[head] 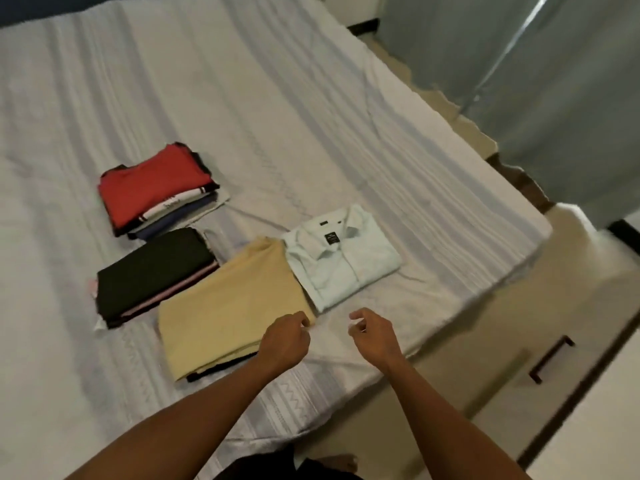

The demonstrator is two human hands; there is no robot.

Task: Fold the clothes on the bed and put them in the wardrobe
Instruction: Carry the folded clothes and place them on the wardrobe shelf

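Four folded lots of clothes lie on the bed (242, 98). A stack topped by a red garment (152, 187) sits farthest left. Below it is a stack topped by a black garment (152, 271). A folded yellow garment (232, 306) lies on a dark piece nearest me. To its right is a folded pale blue collared shirt (343, 261). My left hand (285, 339) hovers at the yellow garment's near right corner with fingers loosely curled. My right hand (372, 332) hovers over the bare sheet beside it, also loosely curled, and holds nothing.
The bed's right edge runs diagonally from the top middle to the lower middle. A white cabinet front with a dark handle (550, 358) stands at the right. A grey-blue curtain (519, 81) hangs at the upper right over a pale floor (433, 393).
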